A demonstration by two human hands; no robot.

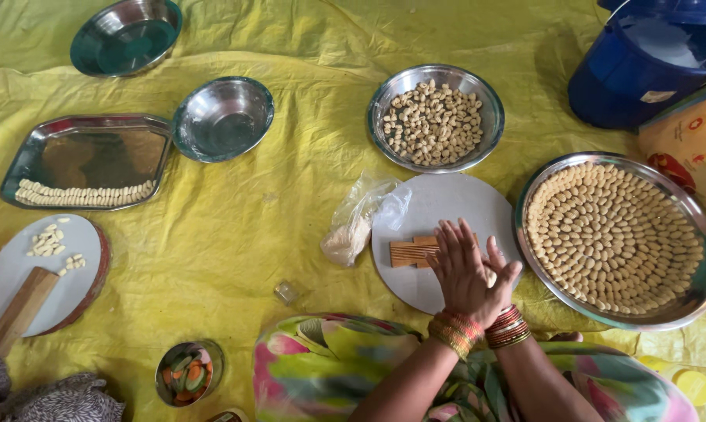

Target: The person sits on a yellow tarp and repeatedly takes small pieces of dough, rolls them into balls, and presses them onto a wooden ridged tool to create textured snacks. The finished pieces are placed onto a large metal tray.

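Hands (472, 275) pressed palm over palm, dough piece (490, 275) between, above wooden comb (412, 252), round board (447, 205).

Ridged wooden comb (412, 252) flat on round white board (439, 205), pale dough piece (490, 275) beside it

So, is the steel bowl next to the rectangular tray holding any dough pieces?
No, the round steel bowl is empty, while the rectangular tray beside it holds a row of pale pieces.

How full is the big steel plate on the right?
Nearly full: the large steel plate holds shaped dough pieces in tight concentric rings across almost its whole base.
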